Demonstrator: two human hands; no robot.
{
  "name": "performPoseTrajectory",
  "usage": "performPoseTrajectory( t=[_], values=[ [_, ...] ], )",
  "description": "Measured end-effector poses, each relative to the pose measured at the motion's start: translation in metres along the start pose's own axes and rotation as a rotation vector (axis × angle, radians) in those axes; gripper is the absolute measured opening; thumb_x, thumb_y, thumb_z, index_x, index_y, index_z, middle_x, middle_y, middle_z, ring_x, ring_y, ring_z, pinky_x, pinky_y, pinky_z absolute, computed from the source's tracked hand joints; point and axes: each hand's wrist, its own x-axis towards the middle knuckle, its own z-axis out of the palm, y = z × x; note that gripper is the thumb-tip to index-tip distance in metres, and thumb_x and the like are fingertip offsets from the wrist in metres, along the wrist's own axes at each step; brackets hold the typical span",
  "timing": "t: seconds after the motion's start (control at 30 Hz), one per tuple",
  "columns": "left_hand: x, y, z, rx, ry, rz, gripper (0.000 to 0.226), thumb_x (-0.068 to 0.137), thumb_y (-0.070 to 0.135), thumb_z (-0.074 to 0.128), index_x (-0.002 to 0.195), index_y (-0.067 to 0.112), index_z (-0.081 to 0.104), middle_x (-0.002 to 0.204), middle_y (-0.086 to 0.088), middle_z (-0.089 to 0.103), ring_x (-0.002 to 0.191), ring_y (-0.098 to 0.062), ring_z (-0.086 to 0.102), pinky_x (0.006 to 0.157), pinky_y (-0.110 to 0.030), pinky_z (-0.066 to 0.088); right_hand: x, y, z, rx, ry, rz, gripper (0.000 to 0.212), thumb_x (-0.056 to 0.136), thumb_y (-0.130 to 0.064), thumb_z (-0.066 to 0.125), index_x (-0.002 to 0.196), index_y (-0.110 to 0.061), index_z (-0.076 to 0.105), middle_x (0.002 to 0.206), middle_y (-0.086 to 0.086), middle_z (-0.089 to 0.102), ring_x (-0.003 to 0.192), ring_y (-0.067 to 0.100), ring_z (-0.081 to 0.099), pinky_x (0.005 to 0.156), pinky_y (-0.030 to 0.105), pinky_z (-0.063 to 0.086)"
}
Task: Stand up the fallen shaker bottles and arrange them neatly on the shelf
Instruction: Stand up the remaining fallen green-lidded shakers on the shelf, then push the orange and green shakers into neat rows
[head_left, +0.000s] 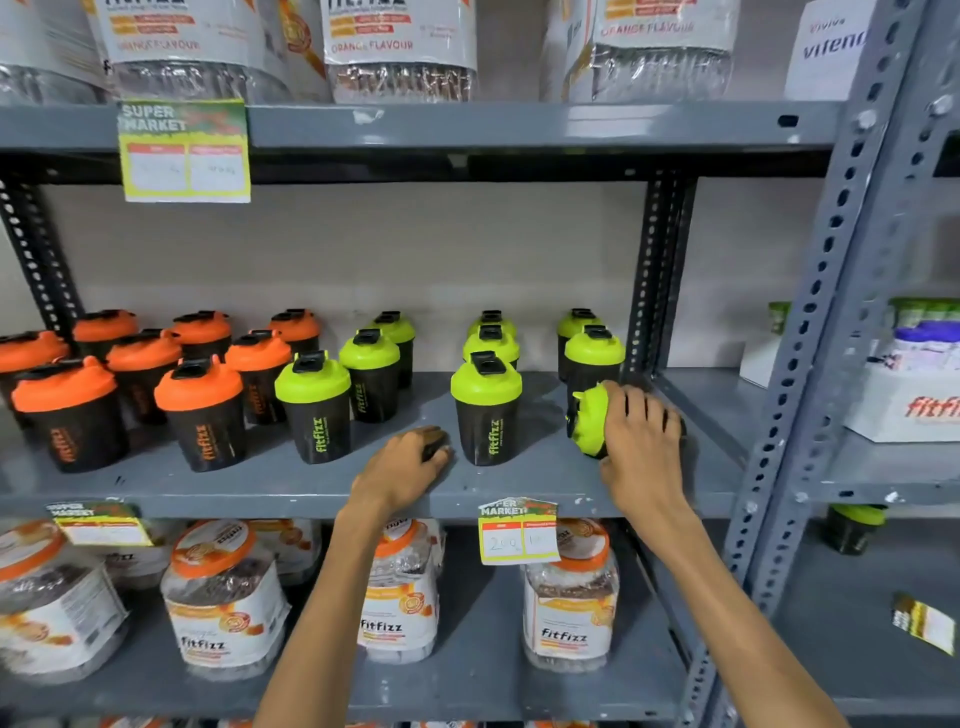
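Observation:
Black shaker bottles stand on the grey middle shelf (311, 488). Several with orange lids (200, 415) fill the left side, several with green lids (317, 408) the middle and right. One green-lidded shaker (589, 421) lies on its side at the right end, lid pointing left. My right hand (641, 447) is wrapped over its black body. My left hand (408, 467) rests on the shelf front beside an upright green-lidded shaker (485, 410), its fingers curled over a small dark thing that I cannot make out.
A grey slotted upright (810, 322) bounds the shelf on the right. Big Fitfizz jars (571, 597) sit on the shelf below, more on the shelf above. Price tags (517, 530) hang from the shelf edges. The neighbouring rack holds a white box (914, 405).

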Motion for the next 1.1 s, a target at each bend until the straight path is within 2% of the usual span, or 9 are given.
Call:
performPoseTrajectory(
  t=[0.2,0.33,0.4,0.57,0.7,0.8,0.87,0.93,1.1],
  values=[
    [0.002,-0.002,0.003,-0.002,0.000,-0.003,0.035,0.095,0.039,0.052,0.115,0.014,0.067,0.120,-0.008,0.072,0.108,-0.029,0.066,0.090,-0.041,0.054,-0.003,-0.001,-0.003,0.595,0.135,0.044,0.097,0.064,-0.013,0.083,0.146,-0.015,0.031,0.140,0.009,0.046,0.126,0.033,0.044,0.100,0.047,0.043],
    [0.003,-0.003,0.005,0.009,0.012,-0.005,0.033,0.098,0.036,0.054,0.122,0.016,0.067,0.129,-0.007,0.069,0.116,-0.028,0.064,0.094,-0.037,0.049,0.009,-0.010,-0.004,0.979,0.156,0.203,0.092,0.065,-0.021,0.087,0.141,-0.009,0.036,0.139,0.011,0.049,0.128,0.028,0.048,0.100,0.028,0.038],
    [0.004,-0.004,0.007,0.005,0.011,-0.001,0.033,0.098,0.036,0.054,0.121,0.016,0.067,0.129,-0.007,0.069,0.116,-0.028,0.064,0.094,-0.036,0.049,0.013,-0.013,-0.001,1.043,0.134,0.270,0.089,0.066,-0.024,0.087,0.139,-0.010,0.038,0.136,0.011,0.052,0.126,0.028,0.051,0.099,0.030,0.042],
    [0.006,-0.007,0.009,0.014,0.027,0.012,0.035,0.098,0.037,0.054,0.125,0.018,0.066,0.132,-0.005,0.068,0.118,-0.027,0.063,0.094,-0.035,0.048,0.010,-0.014,0.012,1.066,0.128,0.324,0.084,0.071,-0.030,0.085,0.139,-0.013,0.039,0.134,0.007,0.054,0.125,0.025,0.052,0.097,0.029,0.043],
    [0.003,-0.006,0.010,0.066,0.026,-0.015,0.036,0.100,0.038,0.051,0.129,0.022,0.063,0.130,-0.005,0.069,0.115,-0.029,0.064,0.092,-0.039,0.051,0.004,-0.012,0.015,1.074,0.114,0.337,0.085,0.074,-0.035,0.083,0.142,-0.011,0.038,0.137,0.009,0.053,0.128,0.028,0.051,0.104,0.042,0.047],
    [-0.013,0.003,0.015,0.138,0.247,-0.064,0.030,0.101,0.034,0.049,0.124,0.022,0.064,0.119,-0.010,0.073,0.106,-0.033,0.068,0.079,-0.040,0.053,-0.011,-0.013,0.015,1.049,0.130,0.366,0.090,0.079,-0.039,0.078,0.149,-0.012,0.029,0.146,0.011,0.045,0.136,0.028,0.043,0.107,0.039,0.040],
    [-0.034,0.016,0.029,0.083,0.471,-0.089,0.039,0.102,0.033,0.048,0.134,0.015,0.060,0.136,-0.010,0.065,0.123,-0.030,0.062,0.098,-0.042,0.053,-0.027,-0.017,0.016,1.013,0.186,0.362,0.087,0.083,-0.038,0.074,0.151,-0.014,0.025,0.149,0.009,0.041,0.138,0.026,0.040,0.104,0.031,0.037],
    [-0.054,0.043,0.049,-0.057,0.615,-0.123,0.050,0.103,0.038,0.045,0.146,0.013,0.048,0.152,-0.006,0.050,0.140,-0.024,0.048,0.116,-0.042,0.040,-0.041,-0.025,0.016,0.962,0.264,0.353,0.082,0.086,-0.032,0.071,0.151,-0.013,0.024,0.150,0.009,0.038,0.139,0.026,0.038,0.104,0.030,0.037],
    [-0.046,0.115,0.076,-0.272,0.663,-0.223,0.073,0.103,0.050,0.036,0.159,0.010,0.014,0.168,-0.007,0.019,0.155,-0.020,0.017,0.125,-0.033,0.016,-0.041,-0.050,0.017,0.760,0.201,0.322,0.096,0.088,-0.025,0.069,0.155,0.000,0.004,0.158,0.021,0.021,0.147,0.035,0.022,0.118,0.042,0.029]
  ],
)
